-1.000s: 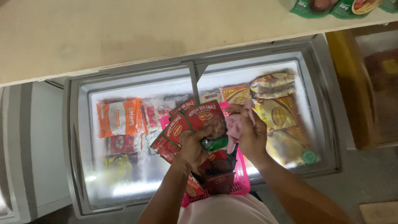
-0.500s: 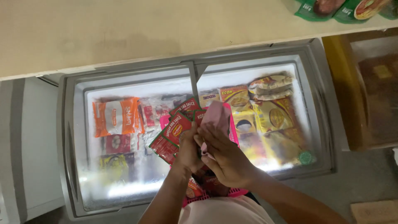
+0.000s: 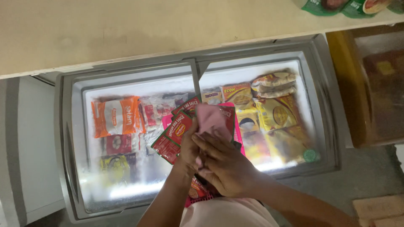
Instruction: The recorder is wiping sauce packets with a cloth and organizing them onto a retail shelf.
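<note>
My left hand [image 3: 188,148] grips a fan of red sauce packets [image 3: 176,131] above a pink plastic basket [image 3: 239,133]. Lying over the packets, my right hand [image 3: 225,164] holds a pink cloth [image 3: 209,117] pressed against their front. Both hands hover over a chest freezer [image 3: 63,138] with a glass sliding lid. The lower packets are hidden behind my hands.
Inside the freezer lie orange packs [image 3: 115,117] at the left and yellow food bags [image 3: 275,111] at the right. A beige counter [image 3: 126,29] runs above, with green packets [image 3: 336,5] at its right end. A yellow-framed shelf [image 3: 341,63] stands at the right, cardboard [image 3: 378,208] below it.
My right hand with the pink cloth has moved left from beside the packets onto their front. The left hand keeps its hold on the packets.
</note>
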